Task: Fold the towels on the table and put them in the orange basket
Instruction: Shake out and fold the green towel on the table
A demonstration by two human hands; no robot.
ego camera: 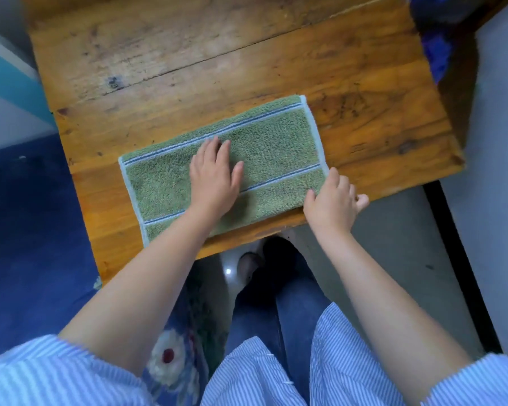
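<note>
A green towel [270, 142] with pale blue stripes and a light border lies flat on the wooden table [188, 60], near its front edge, folded into a long rectangle. My left hand [214, 177] presses flat on the towel's middle, fingers spread. My right hand [333, 200] pinches the towel's near right corner at the table edge. The orange basket is not in view.
The table's far half is bare wood. A blue rug [33, 230] covers the floor on the left, and grey floor [399, 244] lies on the right. Dark blue cloth [437, 48] sits beyond the table's right far corner. My legs and striped shirt fill the bottom.
</note>
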